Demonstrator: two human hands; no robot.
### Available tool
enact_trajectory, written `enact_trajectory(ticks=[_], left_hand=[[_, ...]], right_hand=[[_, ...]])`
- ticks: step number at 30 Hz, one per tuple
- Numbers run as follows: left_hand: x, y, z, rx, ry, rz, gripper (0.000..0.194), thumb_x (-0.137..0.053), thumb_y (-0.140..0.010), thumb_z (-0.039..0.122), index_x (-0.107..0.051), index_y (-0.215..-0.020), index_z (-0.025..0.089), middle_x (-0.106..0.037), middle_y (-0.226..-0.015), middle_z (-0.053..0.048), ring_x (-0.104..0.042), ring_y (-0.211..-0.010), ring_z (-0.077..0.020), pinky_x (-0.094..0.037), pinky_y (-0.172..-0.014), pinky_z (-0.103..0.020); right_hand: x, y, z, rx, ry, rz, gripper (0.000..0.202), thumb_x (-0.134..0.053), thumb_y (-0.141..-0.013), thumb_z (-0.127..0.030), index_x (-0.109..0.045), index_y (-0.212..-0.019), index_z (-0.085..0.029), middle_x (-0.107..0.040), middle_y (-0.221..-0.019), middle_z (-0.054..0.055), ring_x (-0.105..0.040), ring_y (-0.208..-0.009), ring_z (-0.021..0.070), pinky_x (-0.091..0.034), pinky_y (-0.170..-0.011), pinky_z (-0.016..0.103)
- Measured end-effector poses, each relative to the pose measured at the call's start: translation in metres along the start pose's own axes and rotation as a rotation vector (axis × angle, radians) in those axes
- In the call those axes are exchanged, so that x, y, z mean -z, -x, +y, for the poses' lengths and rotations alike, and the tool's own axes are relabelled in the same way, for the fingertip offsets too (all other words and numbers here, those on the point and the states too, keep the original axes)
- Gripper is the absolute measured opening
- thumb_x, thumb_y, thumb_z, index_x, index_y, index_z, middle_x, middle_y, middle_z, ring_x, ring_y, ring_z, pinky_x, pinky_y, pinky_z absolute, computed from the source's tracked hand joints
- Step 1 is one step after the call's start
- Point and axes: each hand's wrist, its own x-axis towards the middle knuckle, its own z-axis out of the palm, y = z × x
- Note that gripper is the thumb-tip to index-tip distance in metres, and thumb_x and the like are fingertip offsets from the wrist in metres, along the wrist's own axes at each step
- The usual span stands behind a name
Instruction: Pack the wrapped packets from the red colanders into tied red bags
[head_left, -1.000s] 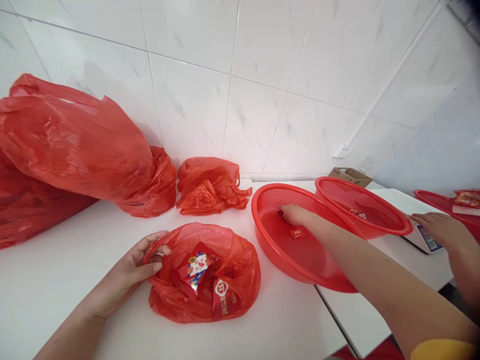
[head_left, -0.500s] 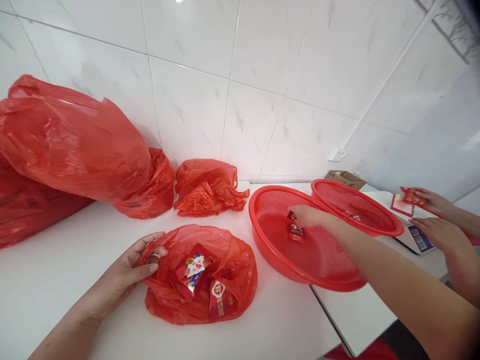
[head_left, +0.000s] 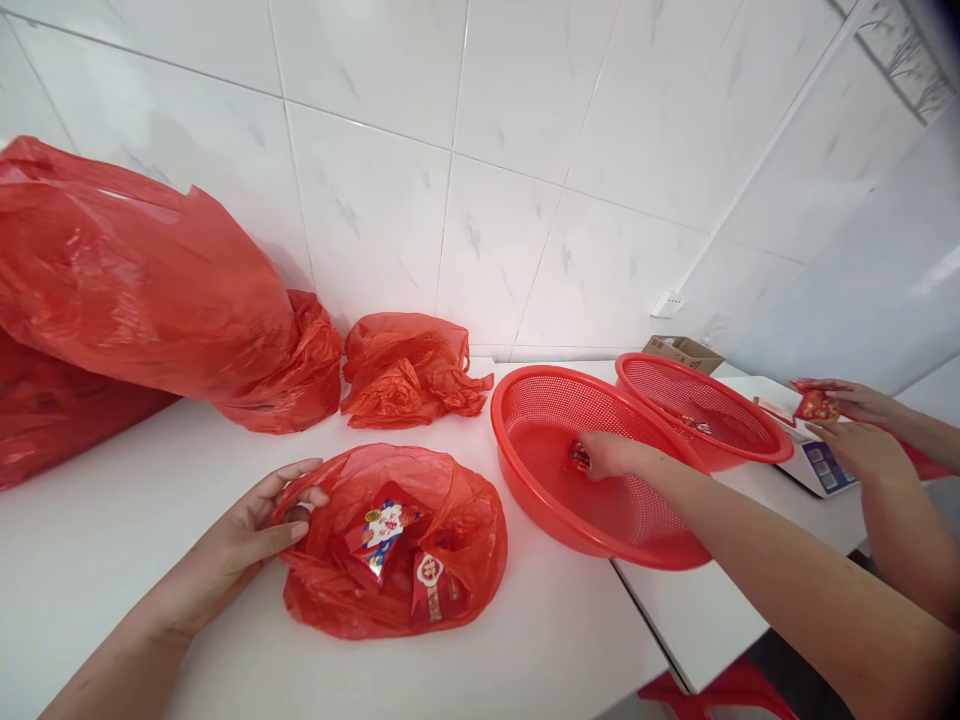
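In the head view, my left hand [head_left: 262,520] pinches the left rim of an open red plastic bag [head_left: 480,520] on the white table. Inside the bag lie a red packet with a blue and white print [head_left: 384,530] and a red packet with a white round emblem [head_left: 431,585]. My right hand [head_left: 611,455] reaches into a red perforated plastic basket [head_left: 529,480]. Its fingers are closed on small dark-red wrapped candies [head_left: 579,456], mostly covered by the hand.
Stuffed red bags [head_left: 150,290] stand at the left, and a crumpled red bag [head_left: 412,370] lies by the tiled wall. A second red basket [head_left: 720,420], a cardboard box [head_left: 682,350] and a scale [head_left: 821,465] are at the right. A co-worker's hands [head_left: 859,420] hold a red packet.
My right hand has closed over the candies in the basket, which were more exposed before. My left hand keeps its hold on the bag. The co-worker's hands have shifted with their packet.
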Motion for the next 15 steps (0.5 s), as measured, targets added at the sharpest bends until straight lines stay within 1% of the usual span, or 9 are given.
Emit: enact_trajectory(ticks=[3,8,12,15], left_hand=[[0.001,0.001,-0.001,-0.009,0.002,-0.010,0.056,-0.065,-0.078,0.035,-0.044,-0.129,0.038,-0.056,-0.105,-0.001,-0.050,-0.092,-0.0164,-0.045,-0.076,-0.022],[0.000,0.002,0.000,-0.024,0.024,0.005,0.056,-0.068,-0.076,0.034,-0.047,-0.127,0.037,-0.057,-0.104,-0.002,-0.051,-0.092,-0.0172,-0.045,-0.077,-0.023],[-0.002,0.002,0.003,-0.037,0.051,0.015,0.057,-0.070,-0.073,0.033,-0.049,-0.126,0.035,-0.058,-0.103,-0.002,-0.052,-0.095,-0.0195,-0.045,-0.077,-0.025],[-0.004,0.005,0.005,-0.044,0.072,0.025,0.059,-0.071,-0.072,0.032,-0.048,-0.126,0.033,-0.058,-0.103,-0.004,-0.053,-0.093,-0.0196,-0.045,-0.075,-0.026]], right_hand=[[0.000,-0.001,0.000,-0.003,0.001,0.014,0.036,-0.069,-0.064,-0.022,-0.059,-0.098,-0.018,-0.063,-0.082,0.006,-0.060,-0.074,0.0202,-0.040,-0.061,0.026],[0.002,0.004,0.002,0.020,-0.009,0.046,0.038,-0.065,-0.071,-0.022,-0.055,-0.108,-0.021,-0.064,-0.091,0.006,-0.060,-0.081,0.0198,-0.041,-0.064,0.026],[0.001,0.011,-0.003,0.011,-0.012,0.046,0.047,-0.069,-0.066,-0.017,-0.052,-0.109,-0.020,-0.064,-0.085,0.004,-0.060,-0.071,0.0178,-0.040,-0.059,0.025],[0.008,0.021,-0.012,0.013,-0.019,0.085,0.036,-0.068,-0.066,-0.014,-0.057,-0.100,-0.020,-0.065,-0.081,0.003,-0.059,-0.064,0.0146,-0.038,-0.056,0.022]])
